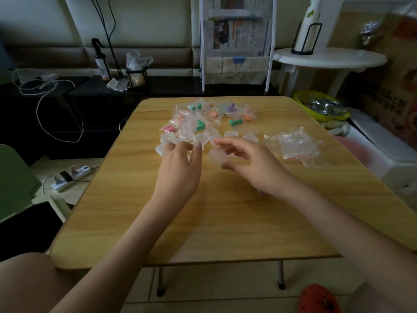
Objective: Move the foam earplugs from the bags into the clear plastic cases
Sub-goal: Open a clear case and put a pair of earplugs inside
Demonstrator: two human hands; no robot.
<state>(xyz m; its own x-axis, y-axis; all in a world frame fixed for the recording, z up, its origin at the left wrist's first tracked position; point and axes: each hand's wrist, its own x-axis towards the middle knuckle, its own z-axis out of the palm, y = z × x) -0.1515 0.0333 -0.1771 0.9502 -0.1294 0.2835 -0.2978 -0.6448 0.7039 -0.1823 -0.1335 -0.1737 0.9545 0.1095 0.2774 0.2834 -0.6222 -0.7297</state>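
Observation:
Small zip bags [203, 116] holding green, orange, pink and purple foam earplugs lie in a pile at the far middle of the wooden table [225, 211]. One green pair [235, 122] lies at the pile's right side. Several clear plastic cases [204, 137] sit in a row just in front of the bags. My left hand [180, 170] reaches to the left cases with straight fingers, fingertips touching them. My right hand [252, 163], blurred, pinches a clear case [214, 154] between thumb and fingers just above the table.
A heap of empty zip bags [293, 145] lies at the table's right. A green chair [13, 177] and a power strip [70, 177] are on the left, a white side table [327, 58] at the back right, a red shoe [320, 299] on the floor.

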